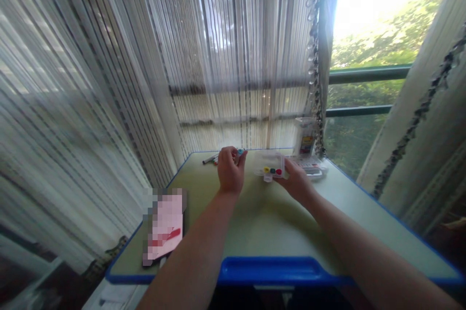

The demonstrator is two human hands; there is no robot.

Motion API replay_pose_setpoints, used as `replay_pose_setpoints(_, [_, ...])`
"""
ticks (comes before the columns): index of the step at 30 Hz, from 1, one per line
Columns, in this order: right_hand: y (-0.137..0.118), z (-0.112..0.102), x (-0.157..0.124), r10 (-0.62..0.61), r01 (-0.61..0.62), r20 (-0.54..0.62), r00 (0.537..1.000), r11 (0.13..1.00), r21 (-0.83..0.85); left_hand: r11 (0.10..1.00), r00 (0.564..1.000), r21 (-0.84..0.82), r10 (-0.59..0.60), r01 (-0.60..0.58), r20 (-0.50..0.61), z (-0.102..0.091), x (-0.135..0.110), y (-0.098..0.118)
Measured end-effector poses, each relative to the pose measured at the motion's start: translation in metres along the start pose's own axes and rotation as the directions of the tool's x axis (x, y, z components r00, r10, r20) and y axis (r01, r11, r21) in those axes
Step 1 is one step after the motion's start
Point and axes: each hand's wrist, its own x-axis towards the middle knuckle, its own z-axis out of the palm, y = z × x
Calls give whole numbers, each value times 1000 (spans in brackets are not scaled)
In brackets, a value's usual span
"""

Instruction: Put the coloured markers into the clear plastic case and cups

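Note:
My left hand (pixel 231 169) is raised over the far part of the desk, its fingers pinched round a small light-blue piece (pixel 240 152) whose kind is too small to make out. To its right, my right hand (pixel 294 177) grips the right side of a clear plastic box (pixel 260 160). Several small round pieces, among them a yellow one (pixel 267 170), a dark green one (pixel 273 171) and a red one (pixel 278 171), lie along the near side of the box. A clear tab (pixel 268 179) sticks out from its front edge.
Pens (pixel 209 159) lie behind my left hand. A clear container (pixel 305 138) stands at the back right, near a flat plastic case (pixel 315 172). A phone-like device (pixel 165 227), partly pixelated, lies at the left. The desk has a blue rim (pixel 273 269); curtains (pixel 240 57) hang behind.

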Motion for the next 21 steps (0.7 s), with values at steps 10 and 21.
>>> replay_pose_setpoints(10, [-5,-2,3,93,-90,-52,994,994,64,987,990,-80,-141,140,-13,-3,11,-9])
replay_pose_setpoints(21, [-9,-3,4,50,-48,-64,997,999,19,972,976,-90,-218,217,1,3,12,-20])
